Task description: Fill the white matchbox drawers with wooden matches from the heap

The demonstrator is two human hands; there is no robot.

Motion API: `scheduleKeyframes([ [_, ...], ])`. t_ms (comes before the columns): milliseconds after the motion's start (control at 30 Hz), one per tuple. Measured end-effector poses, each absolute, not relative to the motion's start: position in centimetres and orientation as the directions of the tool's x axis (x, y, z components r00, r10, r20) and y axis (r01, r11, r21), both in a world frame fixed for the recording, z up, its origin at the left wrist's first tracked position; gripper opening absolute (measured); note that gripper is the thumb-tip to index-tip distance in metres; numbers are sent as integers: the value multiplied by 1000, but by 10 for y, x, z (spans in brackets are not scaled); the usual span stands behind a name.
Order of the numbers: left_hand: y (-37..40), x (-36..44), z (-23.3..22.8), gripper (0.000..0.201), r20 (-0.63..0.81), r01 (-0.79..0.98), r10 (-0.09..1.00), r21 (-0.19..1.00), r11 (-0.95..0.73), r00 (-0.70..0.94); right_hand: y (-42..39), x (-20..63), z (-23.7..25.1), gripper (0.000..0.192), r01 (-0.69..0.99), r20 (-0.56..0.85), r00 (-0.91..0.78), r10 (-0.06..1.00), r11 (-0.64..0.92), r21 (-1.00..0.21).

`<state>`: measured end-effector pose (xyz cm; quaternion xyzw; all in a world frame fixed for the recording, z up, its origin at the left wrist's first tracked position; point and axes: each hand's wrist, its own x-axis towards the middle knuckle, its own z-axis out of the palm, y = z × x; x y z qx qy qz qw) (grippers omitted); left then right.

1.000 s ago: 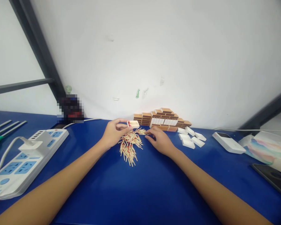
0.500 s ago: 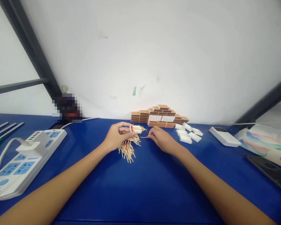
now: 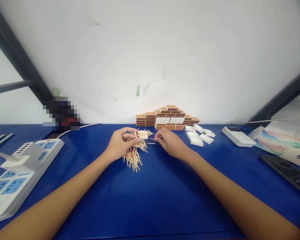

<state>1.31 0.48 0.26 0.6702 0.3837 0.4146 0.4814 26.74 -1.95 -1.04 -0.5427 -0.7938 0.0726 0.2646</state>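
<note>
My left hand (image 3: 120, 143) is closed round a small white matchbox tray (image 3: 141, 134), tilted toward me, with several red-tipped matches lying in it. Under and beside that hand a loose pile of matches (image 3: 133, 159) spreads over the blue table. To the right of the tray, my right hand (image 3: 168, 141) has its fingertips pinched together on a thin match (image 3: 152, 139), whose end points left toward the tray. Another single match (image 3: 150, 143) shows just below it. Part of the pile is hidden behind my left hand and the tray.
Brown matchboxes (image 3: 170, 119) are stacked against the wall. White trays (image 3: 196, 141) lie to their right. Farther right are a white device (image 3: 238, 137), a tissue pack (image 3: 280, 140) and a black phone (image 3: 287, 175). A white power strip (image 3: 27, 180) lies left on the blue table (image 3: 150, 200).
The view has shifted slightly. My right hand has come a little nearer the tray, and the match in its fingers shows less of its length. My left hand still holds the tray.
</note>
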Motion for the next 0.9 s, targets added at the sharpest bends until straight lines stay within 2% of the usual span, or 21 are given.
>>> scheduleKeyframes([
  [167,5,13,3,51,207,135,920,955,-264,332,-19,256,-10,10,809,255,-361,897,437,-393],
  [400,4,13,4,47,213,103,911,959,-264,353,-20,264,-8,15,821,200,-389,899,437,-367],
  [500,5,11,3,47,220,113,909,955,-275,353,-23,269,-2,14,808,255,-363,896,439,-392],
  [667,-2,16,1,49,177,131,891,959,-252,417,-35,263,12,13,707,455,-301,838,516,-483],
  [900,-12,22,2,49,187,123,862,954,-274,470,-46,248,14,7,653,469,-356,808,574,-494],
])
